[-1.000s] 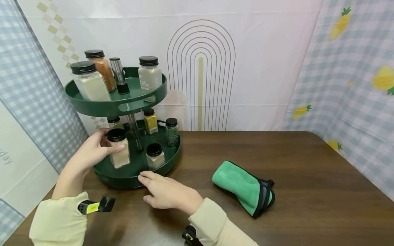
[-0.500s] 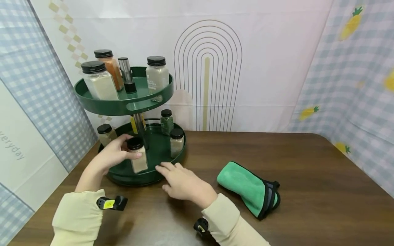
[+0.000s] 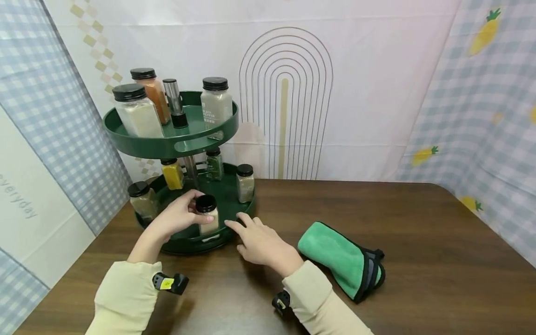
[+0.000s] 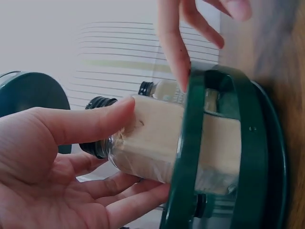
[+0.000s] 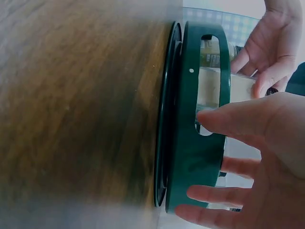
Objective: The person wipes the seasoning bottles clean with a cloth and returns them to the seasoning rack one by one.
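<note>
A green two-tier turntable (image 3: 197,246) stands at the left of the table. My left hand (image 3: 177,217) grips a black-lidded glass seasoning jar (image 3: 211,227) at the lower tier's front, fingers and thumb on opposite sides. Pale beige powder shows in this jar in the left wrist view, behind the tray's slotted rim (image 4: 186,143). To its right, my right hand (image 3: 265,244) reaches to the rim with spread fingers. The right wrist view has its thumb (image 5: 224,114) at the rim slot and other fingers along the outer wall.
Around the lower tier stand a brownish jar (image 3: 144,204), a yellow jar (image 3: 173,176), a green-filled jar (image 3: 215,166) and a pale jar (image 3: 245,187). The upper tier (image 3: 150,148) bears several taller containers. A folded green cloth (image 3: 335,251) lies on the right.
The lower tier has turned, its front swinging right, and my left hand has moved right with the gripped jar. The upper tier has not turned. My right hand stays near the rim.
</note>
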Demonstrator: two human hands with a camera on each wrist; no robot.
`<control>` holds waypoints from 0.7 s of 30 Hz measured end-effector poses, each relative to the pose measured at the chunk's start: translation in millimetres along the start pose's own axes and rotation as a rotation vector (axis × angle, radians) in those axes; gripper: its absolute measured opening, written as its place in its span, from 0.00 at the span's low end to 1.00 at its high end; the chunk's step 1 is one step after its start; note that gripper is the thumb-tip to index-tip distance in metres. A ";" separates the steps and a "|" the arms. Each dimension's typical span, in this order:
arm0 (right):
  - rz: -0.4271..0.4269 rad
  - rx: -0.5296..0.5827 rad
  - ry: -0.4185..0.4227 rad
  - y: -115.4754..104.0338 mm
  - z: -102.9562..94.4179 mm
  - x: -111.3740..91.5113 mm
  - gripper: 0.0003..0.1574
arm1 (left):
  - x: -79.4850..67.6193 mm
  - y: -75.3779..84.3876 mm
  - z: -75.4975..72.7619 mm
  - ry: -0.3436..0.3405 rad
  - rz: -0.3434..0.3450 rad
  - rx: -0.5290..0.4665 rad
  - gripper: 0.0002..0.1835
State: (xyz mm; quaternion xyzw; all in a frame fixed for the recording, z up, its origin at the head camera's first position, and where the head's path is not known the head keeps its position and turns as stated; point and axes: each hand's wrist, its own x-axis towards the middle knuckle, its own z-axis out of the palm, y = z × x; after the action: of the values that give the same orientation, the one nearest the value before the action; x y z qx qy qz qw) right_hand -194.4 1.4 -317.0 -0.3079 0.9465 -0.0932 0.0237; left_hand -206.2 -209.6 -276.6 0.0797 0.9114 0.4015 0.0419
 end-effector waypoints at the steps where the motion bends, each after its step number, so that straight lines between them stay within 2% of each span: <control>1: 0.000 -0.007 0.003 0.4 -0.9 0.3 0.37 | 0.3 0.7 0.5 0.002 0.000 0.000 0.29; 5: 0.014 -0.024 0.005 -0.4 -4.6 2.0 0.36 | 1.1 2.8 0.1 0.011 0.006 0.001 0.29; 12: 0.045 0.013 -0.023 0.7 -4.7 1.3 0.35 | -1.9 1.6 -2.2 -0.049 0.035 0.016 0.26; 17: 0.053 0.057 -0.033 4.2 -5.0 1.1 0.36 | -5.9 8.2 -3.9 -0.067 0.013 0.064 0.35; 19: 0.053 0.069 -0.049 5.2 -6.7 0.2 0.37 | -9.1 15.5 -4.4 -0.036 0.024 0.116 0.39; 21: 0.051 0.086 -0.067 6.5 -12.7 -2.2 0.38 | -12.6 25.6 -2.5 0.052 0.084 0.140 0.37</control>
State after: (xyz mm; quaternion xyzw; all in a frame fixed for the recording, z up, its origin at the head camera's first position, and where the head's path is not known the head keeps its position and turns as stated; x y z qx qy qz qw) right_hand -197.6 9.9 -305.8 -0.2855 0.9478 -0.1227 0.0709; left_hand -191.3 -196.7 -255.9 0.1102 0.9338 0.3402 -0.0044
